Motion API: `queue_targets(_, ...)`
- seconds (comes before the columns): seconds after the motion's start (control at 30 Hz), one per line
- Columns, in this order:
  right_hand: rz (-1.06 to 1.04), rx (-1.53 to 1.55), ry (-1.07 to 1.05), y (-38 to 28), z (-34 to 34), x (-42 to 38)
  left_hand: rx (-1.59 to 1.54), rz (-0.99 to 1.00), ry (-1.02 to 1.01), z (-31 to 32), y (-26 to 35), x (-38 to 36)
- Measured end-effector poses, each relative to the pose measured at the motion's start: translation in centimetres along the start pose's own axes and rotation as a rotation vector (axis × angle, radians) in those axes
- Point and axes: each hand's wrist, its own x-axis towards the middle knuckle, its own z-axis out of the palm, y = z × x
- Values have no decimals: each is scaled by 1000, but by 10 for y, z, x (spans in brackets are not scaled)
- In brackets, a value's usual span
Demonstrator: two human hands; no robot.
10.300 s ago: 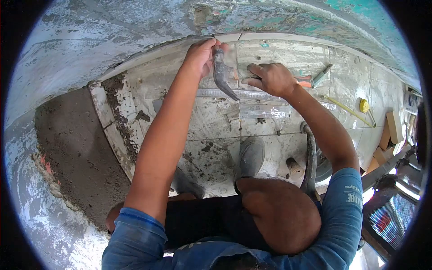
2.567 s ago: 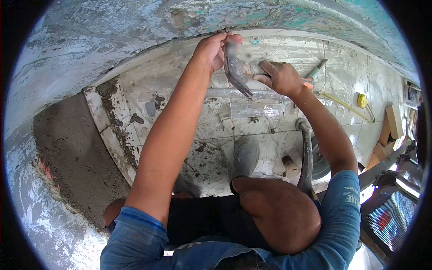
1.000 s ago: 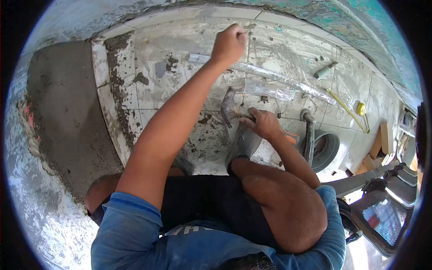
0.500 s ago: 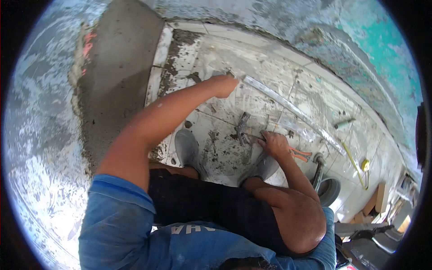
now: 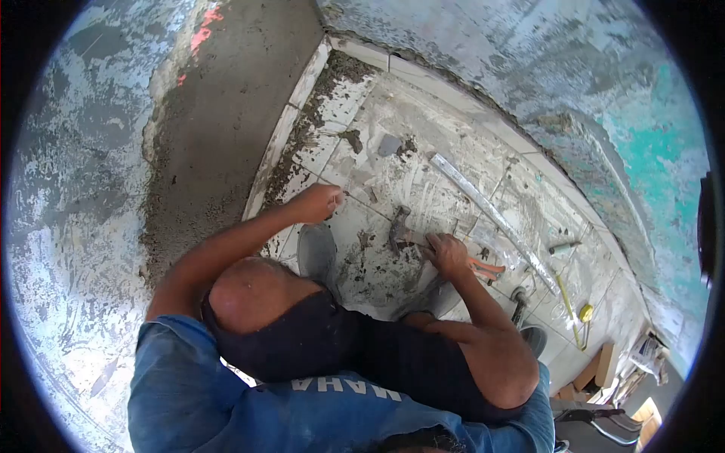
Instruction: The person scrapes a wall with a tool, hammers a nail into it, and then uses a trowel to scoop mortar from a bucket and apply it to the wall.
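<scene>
Near the front left of the tiled floor, my left hand [image 5: 317,202] is closed, its fingers pinched together. A small dark tip shows at the fingers, too small to name. My right hand [image 5: 447,255] is wrapped round the handle of a claw hammer [image 5: 399,229], whose metal head points to the left, low over the floor. Beside my right wrist lies a tool with orange handles [image 5: 487,269], partly hidden by the arm. A small flat grey piece [image 5: 389,145] lies on the floor beyond my hands.
A long metal straightedge [image 5: 495,220] lies slantwise across the dirty tiles [image 5: 362,260]. To the right are a yellow tape measure [image 5: 585,313] and a small greenish cylinder [image 5: 563,248]. Fresh grey mortar [image 5: 219,128] covers part of the left wall. Mortar crumbs lie along the skirting tiles.
My left hand has drawn back toward me from the area of the flat grey piece. My right hand has shifted slightly with the hammer. The camera view has turned a little.
</scene>
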Motion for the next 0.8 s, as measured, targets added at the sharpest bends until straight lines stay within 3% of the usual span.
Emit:
queue_targets(0.07,-53,11,31,3,7,-1,-152,0,170,29,-29,-3)
queue_targets(0.13,-56,50,91,5,10,-4,-202,-41,194,39,-29,-12)
queue_targets(0.3,-27,-45,13,-1,-2,-8,-326,-81,234,42,-32,-16)
queue_targets(0.37,-13,-84,-38,0,-14,-8,-577,-146,222,42,-37,-11)
queue_targets(0.43,-57,-124,-129,5,-33,-10,-568,-144,306,37,-34,-7)
queue_targets(0.57,-28,-123,-119,-8,-105,-2,-490,-95,465,37,-35,-1)
queue_targets(0.8,-93,-354,36,6,-190,44,-510,-15,404,71,-22,10)
